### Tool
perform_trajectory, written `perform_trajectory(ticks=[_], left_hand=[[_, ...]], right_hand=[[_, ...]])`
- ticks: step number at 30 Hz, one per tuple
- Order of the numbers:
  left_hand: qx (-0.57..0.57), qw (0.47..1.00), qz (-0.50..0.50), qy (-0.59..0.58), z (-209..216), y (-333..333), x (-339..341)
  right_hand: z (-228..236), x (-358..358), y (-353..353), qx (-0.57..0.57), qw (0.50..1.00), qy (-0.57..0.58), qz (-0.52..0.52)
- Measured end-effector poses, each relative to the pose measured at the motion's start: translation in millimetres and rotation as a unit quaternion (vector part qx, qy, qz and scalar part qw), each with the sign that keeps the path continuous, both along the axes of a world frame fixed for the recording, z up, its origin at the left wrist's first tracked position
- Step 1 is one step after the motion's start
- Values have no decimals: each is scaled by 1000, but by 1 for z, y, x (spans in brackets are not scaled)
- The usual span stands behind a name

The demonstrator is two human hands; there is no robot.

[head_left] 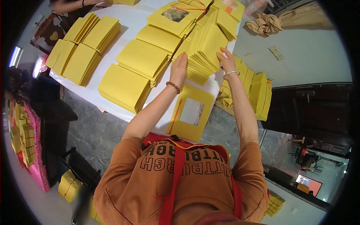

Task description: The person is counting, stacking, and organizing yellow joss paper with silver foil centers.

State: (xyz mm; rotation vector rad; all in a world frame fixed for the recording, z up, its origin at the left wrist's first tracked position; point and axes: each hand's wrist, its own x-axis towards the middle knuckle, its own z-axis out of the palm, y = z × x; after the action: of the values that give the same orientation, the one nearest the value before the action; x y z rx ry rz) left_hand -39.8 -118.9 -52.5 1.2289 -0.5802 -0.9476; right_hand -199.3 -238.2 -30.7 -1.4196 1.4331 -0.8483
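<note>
Fanned stack of yellow paper sheets (pixel 204 52), leaning on the white table (pixel 129 22) near its right edge, held between two hands. Left hand (pixel 179 69), fingers flat and extended, pressed against the stack's left side; a brown bead bracelet (pixel 173 87) sits on the wrist. Right hand (pixel 226 60), fingers curled over the stack's right edge, gripping it; a silver bangle (pixel 231 73) sits on that wrist. Both forearms rise from the lower edge and converge on the stack. Just below the hands, flat on the table: a yellow sheet with a pale rectangular window (pixel 191 111) and a red line along its left margin. To the left: several overlapping piles of yellow sheets (pixel 125 86) in rows; further piles (pixel 84 45) lie at the table's far left. Behind the stack: a yellow sheet bearing a dark picture panel (pixel 174 15). Right of the table, lower down: tied yellow bundles (pixel 258 93). Far right on the floor: crumpled brown paper (pixel 265 23). At the top left, another person's arm (pixel 69 5) reaches over the table.
</note>
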Motion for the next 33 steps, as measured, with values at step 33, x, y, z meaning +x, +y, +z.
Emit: perform_trajectory(ticks=[33], left_hand=[[-59,933,-268,232,4,-60,3]], right_hand=[[-5,-10,48,-46,962,-269,30]])
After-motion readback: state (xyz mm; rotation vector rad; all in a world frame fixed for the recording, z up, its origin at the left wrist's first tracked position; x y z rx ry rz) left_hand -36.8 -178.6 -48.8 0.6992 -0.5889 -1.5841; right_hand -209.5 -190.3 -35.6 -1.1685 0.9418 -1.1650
